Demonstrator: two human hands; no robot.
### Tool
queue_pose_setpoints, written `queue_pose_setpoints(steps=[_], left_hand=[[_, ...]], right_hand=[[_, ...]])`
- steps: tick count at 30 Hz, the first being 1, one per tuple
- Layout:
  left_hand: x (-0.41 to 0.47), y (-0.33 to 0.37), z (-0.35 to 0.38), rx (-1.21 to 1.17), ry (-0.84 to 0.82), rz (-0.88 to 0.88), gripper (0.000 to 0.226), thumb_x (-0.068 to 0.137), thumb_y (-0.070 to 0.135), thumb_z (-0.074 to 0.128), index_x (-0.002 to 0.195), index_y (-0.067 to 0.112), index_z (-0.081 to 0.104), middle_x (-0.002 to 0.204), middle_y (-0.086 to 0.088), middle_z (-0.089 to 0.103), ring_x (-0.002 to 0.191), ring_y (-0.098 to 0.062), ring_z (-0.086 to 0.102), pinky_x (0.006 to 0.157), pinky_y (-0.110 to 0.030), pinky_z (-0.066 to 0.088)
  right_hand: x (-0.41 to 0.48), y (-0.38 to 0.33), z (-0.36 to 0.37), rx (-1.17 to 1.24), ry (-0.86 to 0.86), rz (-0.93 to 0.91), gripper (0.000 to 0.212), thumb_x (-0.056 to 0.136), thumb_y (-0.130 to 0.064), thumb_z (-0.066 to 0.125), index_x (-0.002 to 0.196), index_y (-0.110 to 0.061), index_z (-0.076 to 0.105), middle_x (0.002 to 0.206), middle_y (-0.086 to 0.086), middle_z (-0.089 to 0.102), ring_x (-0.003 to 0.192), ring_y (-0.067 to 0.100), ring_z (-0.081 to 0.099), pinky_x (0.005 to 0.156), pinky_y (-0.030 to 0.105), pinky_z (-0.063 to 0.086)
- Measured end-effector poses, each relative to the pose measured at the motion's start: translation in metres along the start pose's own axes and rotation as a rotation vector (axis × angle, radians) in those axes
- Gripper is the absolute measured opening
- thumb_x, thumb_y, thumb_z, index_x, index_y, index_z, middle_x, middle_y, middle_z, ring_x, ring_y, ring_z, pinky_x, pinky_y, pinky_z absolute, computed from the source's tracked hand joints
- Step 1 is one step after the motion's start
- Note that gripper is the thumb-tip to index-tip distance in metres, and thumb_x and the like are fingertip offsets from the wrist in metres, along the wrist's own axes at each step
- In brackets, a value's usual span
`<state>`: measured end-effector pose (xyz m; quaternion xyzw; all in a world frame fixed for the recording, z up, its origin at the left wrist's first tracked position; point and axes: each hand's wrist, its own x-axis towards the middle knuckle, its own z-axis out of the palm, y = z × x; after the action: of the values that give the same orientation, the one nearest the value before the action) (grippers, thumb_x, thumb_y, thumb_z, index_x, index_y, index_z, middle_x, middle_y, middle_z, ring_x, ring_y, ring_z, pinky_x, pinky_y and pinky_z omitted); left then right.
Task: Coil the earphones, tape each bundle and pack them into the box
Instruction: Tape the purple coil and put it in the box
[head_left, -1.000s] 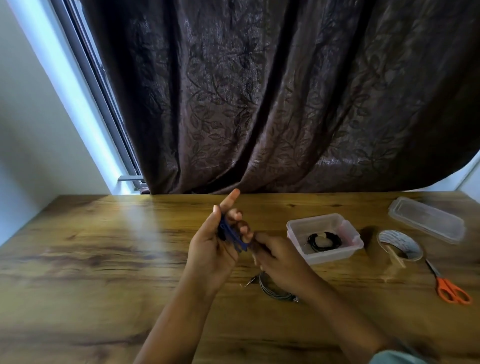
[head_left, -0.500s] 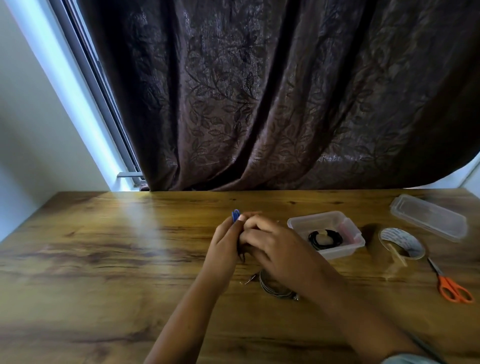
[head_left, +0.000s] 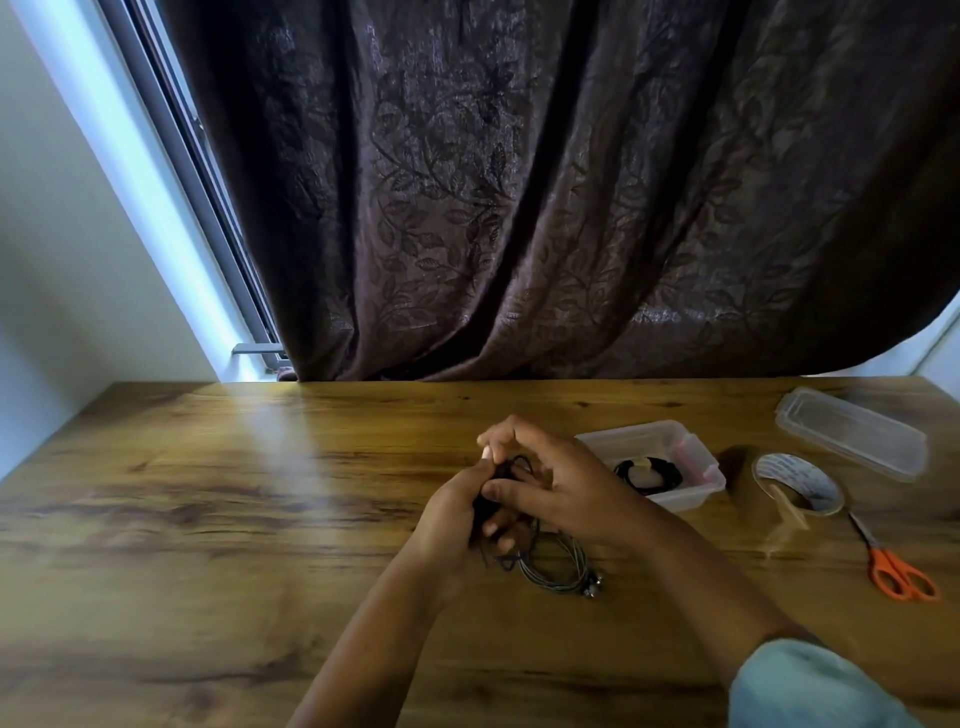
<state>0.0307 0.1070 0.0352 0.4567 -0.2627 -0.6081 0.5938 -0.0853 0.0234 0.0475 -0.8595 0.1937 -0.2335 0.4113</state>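
A: Nearest, what lies under the hands?

B: A grey coiled earphone (head_left: 558, 569) flat on the surface (head_left: 234, 519), loose, just below both hands.

A: And the grip itself?

B: The left hand (head_left: 457, 514) is curled shut around a dark earphone bundle (head_left: 506, 470); the right hand (head_left: 566, 488) pinches the same bundle from above. Loops look small, motion blurs detail.

A: Which way to the tape?

B: Off to the right, beyond the right hand: the open box (head_left: 660, 460) with one taped coil (head_left: 649, 473) inside lies first, then the tape roll (head_left: 797, 483) and orange scissors (head_left: 898, 566). I judge the right hand nearer for fetching tape.
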Motion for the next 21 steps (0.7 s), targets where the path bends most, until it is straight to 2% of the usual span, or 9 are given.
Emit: queue_pose_setpoints(steps=[2,3,5,7,9,11,14,17,21], left_hand=[[0.001,0.001,0.0,-0.065,-0.022,-0.02,0.044,0.083,0.043,0.043,0.078,0.006,0.066,0.041,0.001,0.033,0.036,-0.011,0.035,0.04,-0.02,0.036],[0.001,0.003,0.0,-0.071,-0.037,-0.03,0.046,0.084,0.046,0.042,0.079,0.006,0.067,0.04,0.001,0.034,0.036,-0.011,0.038,0.04,-0.02,0.037],[0.001,0.006,-0.001,-0.066,-0.055,-0.04,0.049,0.089,0.046,0.04,0.084,0.005,0.067,0.042,-0.001,0.037,0.038,-0.012,0.044,0.043,-0.02,0.041],[0.003,0.008,-0.002,-0.047,-0.064,-0.02,0.045,0.09,0.039,0.042,0.087,0.003,0.068,0.045,-0.003,0.042,0.044,-0.013,0.049,0.048,-0.022,0.045],[0.003,0.007,0.0,0.009,-0.034,0.018,0.041,0.093,0.034,0.044,0.087,0.004,0.071,0.049,-0.004,0.045,0.049,-0.015,0.052,0.051,-0.023,0.048],[0.003,0.004,0.002,0.067,0.046,0.051,0.04,0.097,0.03,0.043,0.092,0.002,0.07,0.053,-0.004,0.051,0.049,-0.012,0.054,0.053,-0.023,0.05],[0.002,-0.001,0.003,0.163,0.154,0.103,0.032,0.097,0.03,0.045,0.102,0.003,0.061,0.066,-0.005,0.058,0.056,-0.01,0.058,0.064,-0.027,0.051],[-0.001,-0.003,0.005,0.147,0.177,0.14,0.024,0.098,0.027,0.042,0.097,0.006,0.055,0.061,0.0,0.056,0.054,-0.008,0.056,0.056,-0.023,0.05],[-0.006,0.0,0.012,0.023,0.128,0.184,0.023,0.1,0.019,0.037,0.095,0.005,0.055,0.057,0.003,0.063,0.048,-0.004,0.059,0.045,-0.018,0.048]], right_hand=[[-0.002,-0.006,0.0,0.101,-0.055,0.026,0.019,0.092,-0.021,0.061,0.105,-0.019,0.048,0.093,-0.01,0.062,0.077,-0.002,0.061,0.071,0.015,0.048],[-0.003,-0.008,0.0,0.133,-0.054,0.039,0.022,0.093,-0.019,0.06,0.109,-0.017,0.046,0.091,-0.007,0.063,0.073,-0.001,0.063,0.068,0.015,0.049],[-0.006,-0.01,0.001,0.17,-0.017,0.081,0.027,0.092,-0.023,0.06,0.115,-0.02,0.047,0.095,0.002,0.065,0.073,0.008,0.069,0.067,0.022,0.056],[-0.007,-0.01,0.001,0.137,0.025,0.118,0.026,0.09,-0.028,0.063,0.114,-0.024,0.052,0.094,-0.001,0.067,0.072,0.011,0.071,0.068,0.027,0.058],[-0.008,-0.007,0.002,0.069,0.066,0.136,0.026,0.088,-0.03,0.065,0.113,-0.025,0.057,0.091,-0.008,0.069,0.074,0.005,0.069,0.067,0.018,0.054],[-0.009,-0.003,0.003,-0.004,0.123,0.134,0.027,0.086,-0.032,0.067,0.112,-0.025,0.061,0.097,-0.011,0.066,0.086,0.001,0.064,0.07,0.01,0.05],[-0.01,0.001,0.004,-0.057,0.234,0.151,0.023,0.081,-0.032,0.072,0.103,-0.027,0.065,0.101,-0.009,0.062,0.09,-0.001,0.059,0.072,0.007,0.046],[-0.013,0.003,0.004,0.017,0.251,0.205,0.018,0.081,-0.033,0.072,0.097,-0.03,0.064,0.09,-0.009,0.066,0.083,-0.001,0.062,0.069,0.012,0.05],[-0.016,0.005,0.007,0.322,0.273,0.282,0.021,0.082,-0.027,0.072,0.101,-0.029,0.064,0.1,0.001,0.069,0.091,0.012,0.067,0.078,0.028,0.058]])
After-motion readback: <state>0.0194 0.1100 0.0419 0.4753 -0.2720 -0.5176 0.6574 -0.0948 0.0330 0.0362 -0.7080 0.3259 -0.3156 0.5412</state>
